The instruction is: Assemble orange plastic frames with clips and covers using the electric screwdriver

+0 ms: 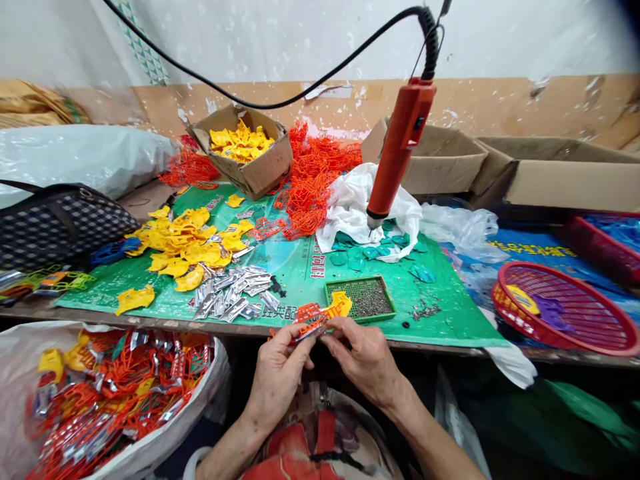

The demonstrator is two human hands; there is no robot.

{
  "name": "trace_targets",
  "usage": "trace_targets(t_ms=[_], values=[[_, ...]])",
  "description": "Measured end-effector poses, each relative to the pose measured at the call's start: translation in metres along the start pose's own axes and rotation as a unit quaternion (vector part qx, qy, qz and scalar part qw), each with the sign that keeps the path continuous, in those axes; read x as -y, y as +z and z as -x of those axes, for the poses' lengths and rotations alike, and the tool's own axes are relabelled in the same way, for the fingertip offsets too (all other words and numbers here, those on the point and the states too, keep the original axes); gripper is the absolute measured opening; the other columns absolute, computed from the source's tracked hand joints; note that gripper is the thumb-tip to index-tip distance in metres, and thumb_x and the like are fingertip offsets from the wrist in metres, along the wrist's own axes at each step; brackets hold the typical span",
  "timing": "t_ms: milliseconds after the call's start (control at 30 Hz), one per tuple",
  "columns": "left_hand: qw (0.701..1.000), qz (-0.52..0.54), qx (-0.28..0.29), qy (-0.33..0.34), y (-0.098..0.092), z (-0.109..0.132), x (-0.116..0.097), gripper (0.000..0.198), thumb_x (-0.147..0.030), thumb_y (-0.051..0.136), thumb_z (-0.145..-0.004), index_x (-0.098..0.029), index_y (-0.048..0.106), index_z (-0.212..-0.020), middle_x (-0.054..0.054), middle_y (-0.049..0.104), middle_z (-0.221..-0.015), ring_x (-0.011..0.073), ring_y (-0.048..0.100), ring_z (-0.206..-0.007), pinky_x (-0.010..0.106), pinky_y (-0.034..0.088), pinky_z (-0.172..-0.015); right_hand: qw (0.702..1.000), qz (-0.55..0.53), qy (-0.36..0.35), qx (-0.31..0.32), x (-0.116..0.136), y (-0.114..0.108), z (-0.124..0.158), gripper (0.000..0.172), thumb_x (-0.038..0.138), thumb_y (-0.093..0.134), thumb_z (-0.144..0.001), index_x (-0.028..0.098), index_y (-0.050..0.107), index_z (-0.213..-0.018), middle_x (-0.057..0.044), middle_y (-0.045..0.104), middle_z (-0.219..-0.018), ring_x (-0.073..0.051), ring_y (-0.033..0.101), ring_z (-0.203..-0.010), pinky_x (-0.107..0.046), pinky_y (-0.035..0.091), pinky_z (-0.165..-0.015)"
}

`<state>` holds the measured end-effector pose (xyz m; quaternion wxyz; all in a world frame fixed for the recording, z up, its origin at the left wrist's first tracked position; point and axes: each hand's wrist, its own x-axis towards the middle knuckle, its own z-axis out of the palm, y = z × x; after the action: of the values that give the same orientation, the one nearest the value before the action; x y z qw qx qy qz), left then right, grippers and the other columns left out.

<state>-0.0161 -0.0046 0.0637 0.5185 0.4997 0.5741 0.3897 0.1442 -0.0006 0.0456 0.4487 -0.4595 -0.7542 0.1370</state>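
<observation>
In front of my body, at the table's front edge, both hands grip one small assembly. It joins an orange plastic lattice piece [309, 315], a yellow plastic piece [341, 304] and a silvery metal strip. My left hand [280, 373] pinches the orange end between thumb and fingers. Closed on the yellow end, my right hand [373, 363] meets the left fingertips, which partly hide the joint. Just behind the hands lies a green tray [373, 298] of tiny metal parts. Silvery metal pieces [235, 291] and yellow plastic pieces [187, 240] are heaped to the left.
An orange electric screwdriver [400, 150] hangs from a black cable over teal pieces [357, 257]. Behind stand a carton [265, 167] of yellow parts and piled orange lattices [320, 177]. A white sack [220, 373] with assembled pieces is lower left; a red basket [505, 313] sits right.
</observation>
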Motion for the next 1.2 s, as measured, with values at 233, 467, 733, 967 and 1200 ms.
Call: trace_targets(t_ms=[233, 467, 733, 967, 1200], values=[[0.999, 0.029, 0.018, -0.034, -0.001, 0.0, -0.003, 0.033, -0.043, 0.067, -0.077, -0.015, 0.071, -0.095, -0.005, 0.057, -0.05, 0.006, 0.041, -0.036, 0.016, 0.03, -0.037, 0.999, -0.015, 0.014, 0.029, 0.005, -0.001, -0.003, 0.016, 0.016, 0.054, -0.092, 0.017, 0.069, -0.098, -0.004, 0.075, -0.077, -0.012, 0.067, -0.057, -0.019, 0.049, -0.056], [0.994, 0.062, 0.071, -0.06, -0.005, 0.0, -0.006, 0.031, -0.036, 0.068, -0.077, -0.014, 0.071, -0.098, -0.001, 0.067, -0.06, 0.0065, 0.049, -0.042, 0.017, 0.038, -0.045, 0.999, -0.042, 0.021, 0.028, 0.004, -0.008, -0.004, 0.015, 0.017, 0.054, -0.093, 0.018, 0.069, -0.095, -0.004, 0.076, -0.081, -0.013, 0.07, -0.063, -0.019, 0.05, -0.059], [0.997, 0.007, 0.073, -0.008, -0.007, 0.003, -0.001, 0.029, -0.035, 0.06, -0.085, -0.014, 0.072, -0.101, 0.0, 0.066, -0.062, 0.0085, 0.055, -0.046, 0.018, 0.042, -0.048, 0.997, -0.01, 0.021, 0.071, 0.001, -0.013, -0.002, 0.012, 0.021, 0.054, -0.094, 0.018, 0.065, -0.094, 0.0, 0.07, -0.068, -0.011, 0.063, -0.052, -0.02, 0.042, -0.051], [0.99, -0.074, 0.056, 0.105, -0.007, 0.004, -0.002, 0.028, -0.03, 0.055, -0.088, -0.014, 0.073, -0.102, -0.001, 0.064, -0.063, 0.0095, 0.058, -0.047, 0.019, 0.047, -0.05, 0.982, 0.149, -0.114, -0.02, 0.012, -0.01, 0.001, 0.011, 0.013, 0.052, -0.094, 0.013, 0.063, -0.093, 0.0, 0.062, -0.06, -0.012, 0.054, -0.051, -0.027, 0.034, -0.053], [0.995, -0.016, 0.09, 0.044, -0.006, 0.007, -0.006, 0.025, -0.03, 0.058, -0.087, -0.015, 0.073, -0.1, -0.002, 0.062, -0.061, 0.0094, 0.058, -0.049, 0.018, 0.047, -0.049, 0.971, 0.144, -0.184, -0.043, 0.011, -0.007, 0.006, 0.012, 0.014, 0.055, -0.092, 0.014, 0.066, -0.097, -0.004, 0.061, -0.072, -0.014, 0.05, -0.064, -0.027, 0.038, -0.06]])
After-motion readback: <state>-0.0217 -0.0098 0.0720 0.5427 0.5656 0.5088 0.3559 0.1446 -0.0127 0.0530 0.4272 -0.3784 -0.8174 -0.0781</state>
